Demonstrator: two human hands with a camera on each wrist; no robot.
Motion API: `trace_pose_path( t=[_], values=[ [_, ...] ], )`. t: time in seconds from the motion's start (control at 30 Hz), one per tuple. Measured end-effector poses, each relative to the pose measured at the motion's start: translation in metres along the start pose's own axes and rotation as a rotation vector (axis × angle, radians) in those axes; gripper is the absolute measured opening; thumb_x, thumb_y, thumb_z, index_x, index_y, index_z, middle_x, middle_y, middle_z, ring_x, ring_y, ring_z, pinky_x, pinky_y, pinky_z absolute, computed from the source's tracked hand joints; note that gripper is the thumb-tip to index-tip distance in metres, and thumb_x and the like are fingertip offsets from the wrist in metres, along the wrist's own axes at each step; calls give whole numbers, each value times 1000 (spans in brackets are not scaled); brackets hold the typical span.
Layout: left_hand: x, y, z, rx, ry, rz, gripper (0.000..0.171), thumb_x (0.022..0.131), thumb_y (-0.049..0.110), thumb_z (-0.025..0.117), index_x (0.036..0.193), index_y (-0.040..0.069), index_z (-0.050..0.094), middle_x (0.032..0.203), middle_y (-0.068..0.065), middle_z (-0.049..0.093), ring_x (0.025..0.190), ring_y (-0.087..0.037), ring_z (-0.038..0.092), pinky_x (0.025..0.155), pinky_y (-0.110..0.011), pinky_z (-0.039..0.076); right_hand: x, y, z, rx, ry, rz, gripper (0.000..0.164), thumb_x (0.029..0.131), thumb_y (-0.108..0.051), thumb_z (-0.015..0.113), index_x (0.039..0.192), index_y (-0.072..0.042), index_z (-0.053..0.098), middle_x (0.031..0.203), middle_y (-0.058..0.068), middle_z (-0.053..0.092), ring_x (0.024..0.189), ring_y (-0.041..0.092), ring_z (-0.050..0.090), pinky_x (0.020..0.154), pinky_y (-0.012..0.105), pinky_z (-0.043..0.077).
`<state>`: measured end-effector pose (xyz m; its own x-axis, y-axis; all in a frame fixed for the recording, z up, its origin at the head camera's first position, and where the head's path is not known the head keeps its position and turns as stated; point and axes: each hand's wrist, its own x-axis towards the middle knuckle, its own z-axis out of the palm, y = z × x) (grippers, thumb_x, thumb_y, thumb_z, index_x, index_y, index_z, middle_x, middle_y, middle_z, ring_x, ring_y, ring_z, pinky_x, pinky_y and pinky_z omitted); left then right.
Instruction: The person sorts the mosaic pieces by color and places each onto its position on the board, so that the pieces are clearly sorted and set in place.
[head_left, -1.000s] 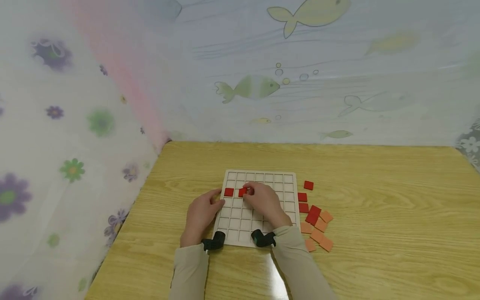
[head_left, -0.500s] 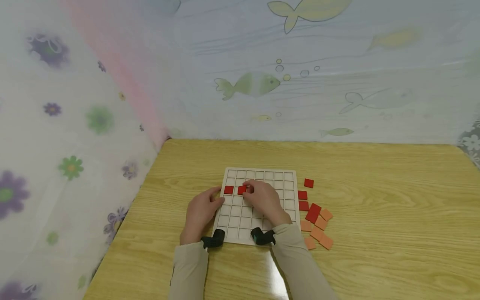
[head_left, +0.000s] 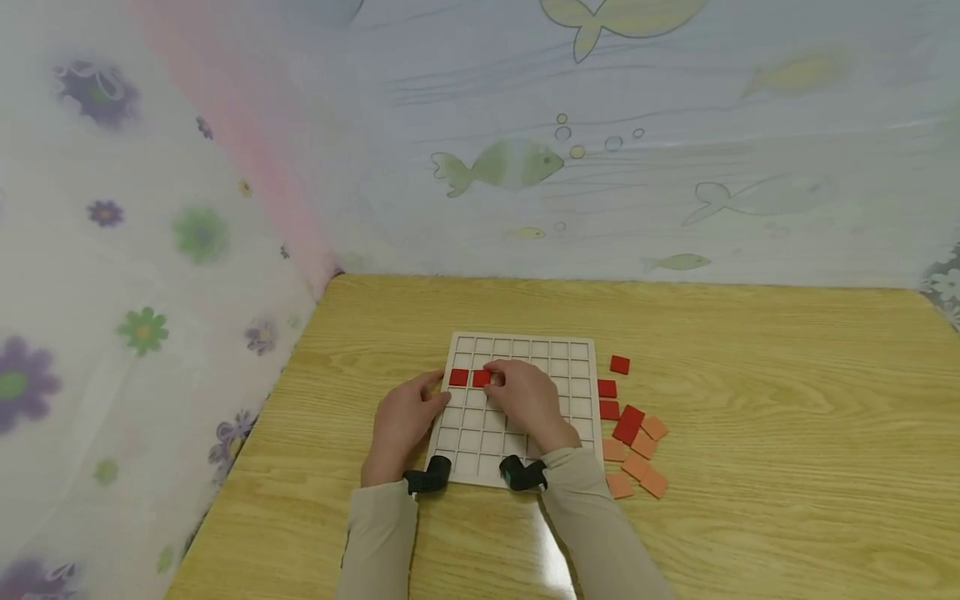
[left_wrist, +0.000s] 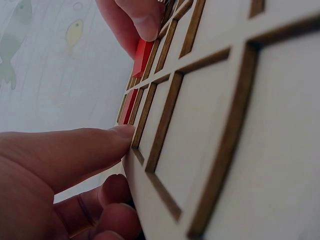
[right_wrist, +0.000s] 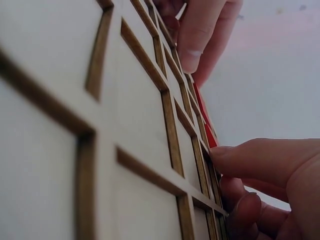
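Observation:
In the head view a pale wooden grid board (head_left: 468, 465) lies on the table. My left hand (head_left: 401, 423) grips its left edge, the thumb on the rim and the other fingers curled beside it. A square red tile (head_left: 458, 377) lies in a cell at the left border. One cell to the right, my right hand (head_left: 531, 407) pinches a second red tile (head_left: 481, 379) between thumb and index finger. The left wrist view shows this pinched red tile (left_wrist: 142, 59) tilted at the grid. The hand hides several cells behind it.
Right of the board lie loose red square tiles (head_left: 620, 365), a longer red piece (head_left: 628, 425) and several orange tiles (head_left: 636, 467). The wooden table (head_left: 787, 433) meets a fish-patterned wall covering (head_left: 487, 250) at the back and a flowered one on the left.
The pinched red tile has shifted slightly left and turned straighter over its cell, with my right fingers still on it. My left hand stays at the board's edge.

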<state>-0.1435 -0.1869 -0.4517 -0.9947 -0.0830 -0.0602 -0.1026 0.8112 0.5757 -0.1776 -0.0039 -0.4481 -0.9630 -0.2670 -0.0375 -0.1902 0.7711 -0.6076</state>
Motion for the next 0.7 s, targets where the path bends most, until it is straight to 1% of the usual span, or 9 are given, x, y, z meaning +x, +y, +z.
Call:
trace_pose_path(
  t=[0.3, 0.53, 0.7],
  values=[
    [0, 0, 1, 10, -9, -16, 38, 83, 33, 61, 120, 24, 58, 63, 4, 49, 49, -13, 43, 48, -28, 33, -1, -1, 1, -15, -7, -5, 32, 81, -24, 60, 113, -22, 63, 69, -8, 50, 58, 11, 44, 46, 26, 32],
    [0, 2, 0, 8, 2, 1, 38, 83, 33, 61, 119, 22, 59, 64, 4, 49, 50, -13, 43, 49, -28, 33, -1, -2, 1, -27, 4, -5, 32, 81, -23, 60, 113, -23, 63, 74, -6, 53, 52, 12, 42, 42, 26, 30],
    [0, 2, 0, 13, 10, 7, 37, 83, 33, 61, 119, 22, 59, 64, 5, 49, 50, -12, 42, 49, -28, 33, -2, -5, 0, -33, -11, -2, 35, 82, -22, 58, 117, -22, 61, 68, -7, 52, 47, 12, 41, 39, 26, 30]
  ],
)
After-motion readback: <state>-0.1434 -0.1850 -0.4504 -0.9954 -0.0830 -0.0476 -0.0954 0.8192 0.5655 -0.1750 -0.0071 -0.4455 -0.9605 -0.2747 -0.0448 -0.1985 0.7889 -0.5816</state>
